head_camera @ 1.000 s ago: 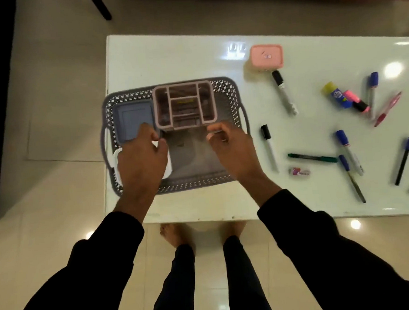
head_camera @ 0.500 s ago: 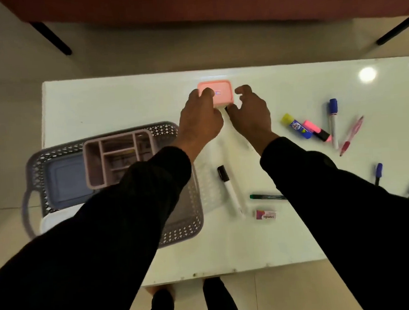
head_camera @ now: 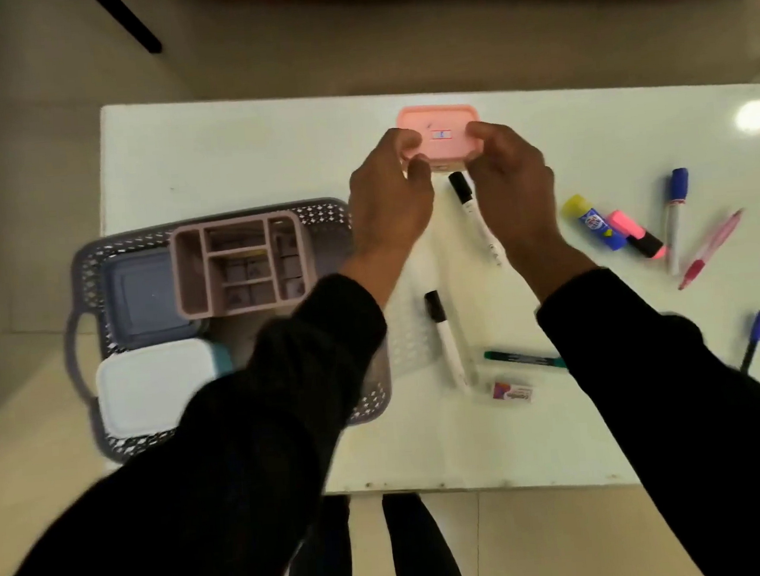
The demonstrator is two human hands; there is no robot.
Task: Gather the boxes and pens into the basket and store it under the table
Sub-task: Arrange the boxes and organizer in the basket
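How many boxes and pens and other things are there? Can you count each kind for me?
boxes with lids: 3 (pink box, grey box, white box)
organiser: 1
basket: 1
markers: 2 (upper marker, lower marker)
pens: 4 (green pen, blue-capped pen, pink pen, blue pen)
highlighter: 1
glue stick: 1
eraser: 1
Total: 14

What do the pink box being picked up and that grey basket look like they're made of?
The pink box, held in the grip of the left hand and right hand, looks like moulded plastic: even matte colour, rounded corners, a raised rim. The grey basket also looks plastic: its walls are a regular lattice of small holes with moulded loop handles. Neither can be confirmed by sight alone.
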